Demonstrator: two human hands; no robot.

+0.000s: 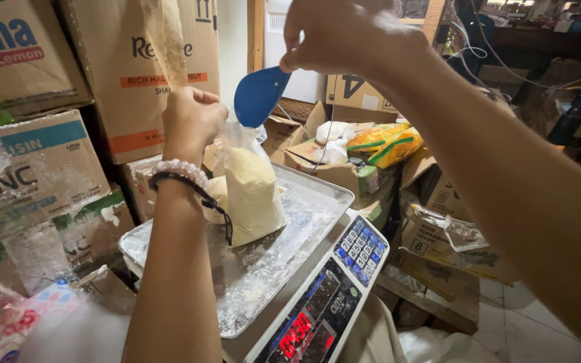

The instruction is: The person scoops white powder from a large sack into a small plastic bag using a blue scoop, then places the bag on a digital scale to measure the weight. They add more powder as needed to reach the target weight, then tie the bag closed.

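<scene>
Powder bag point(253, 191) sits on the scale pan point(290, 249), left hand point(191, 121) pinching its top, right hand point(344, 33) gripping a blue scoop point(258, 96).

- Stacked cardboard boxes point(48, 128) fill the left and upper left of the frame.
- A wooden post point(255, 33) stands at top centre against a pale wall point(232, 40).
- More open cartons point(438, 228) crowd the middle right.
- White floor tiles point(539, 329) show at lower right.
- The upper right is dim, with hanging cables point(479, 54).
</scene>
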